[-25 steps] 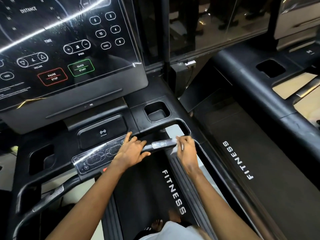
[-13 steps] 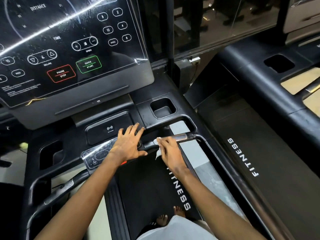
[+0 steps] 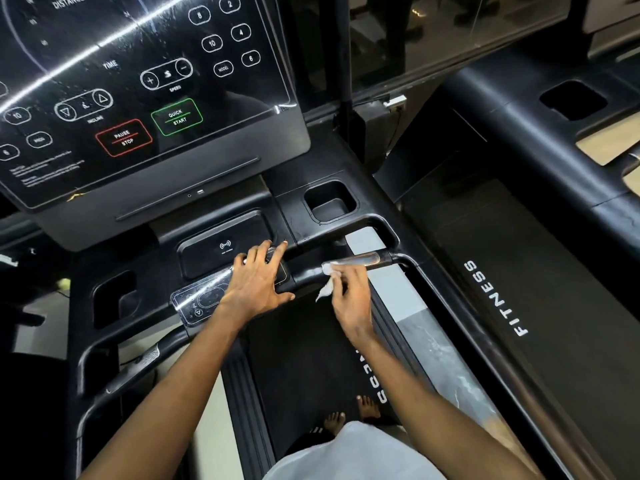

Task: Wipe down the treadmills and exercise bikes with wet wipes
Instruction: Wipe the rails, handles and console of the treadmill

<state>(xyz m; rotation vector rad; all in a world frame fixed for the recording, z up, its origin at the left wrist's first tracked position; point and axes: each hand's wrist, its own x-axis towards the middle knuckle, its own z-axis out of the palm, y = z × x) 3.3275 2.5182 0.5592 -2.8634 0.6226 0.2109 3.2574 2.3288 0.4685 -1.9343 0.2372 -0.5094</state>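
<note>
**Head view: wipe on the front handlebar, right of centre**

Head camera looks down on a black treadmill (image 3: 81, 268) from the belt (image 3: 304, 358), where two bare feet (image 3: 367, 407) stand near the bottom edge.

Surfaces. The glossy console screen (image 3: 138, 81) is tilted toward the person and carries a bright streak of reflected light and fine specks. Below it lie a wireless charging pad (image 3: 225, 245) and a glossy control strip (image 3: 199, 301). A square cup holder (image 3: 329, 206) sits to the right of the pad, a second recess (image 3: 114, 296) to the left.

Hands. The left hand (image 3: 258, 285) lies flat with its fingers spread, resting on the right end of the control strip. The right hand (image 3: 351, 299) pinches a white wet wipe (image 3: 326, 288) and presses its upper end against the handlebar (image 3: 360, 261), at the left end of the bar's metallic grip section; the rest of the wipe hangs below the bar. The hands are near each other but not touching.

Room. A glass partition (image 3: 433, 39) stands behind the console. A neighbouring treadmill (image 3: 502, 271), its belt marked FITNESS, runs parallel on the right.

Edges and clearance. The handlebar bends into the right side rail (image 3: 450, 306), which bounds the belt; grey floor (image 3: 429, 337) shows between belt and rail. The left side rail (image 3: 114, 372) curves down on the other side. The bar's metallic section to the right of the wipe is unobstructed up to the bend.
</note>
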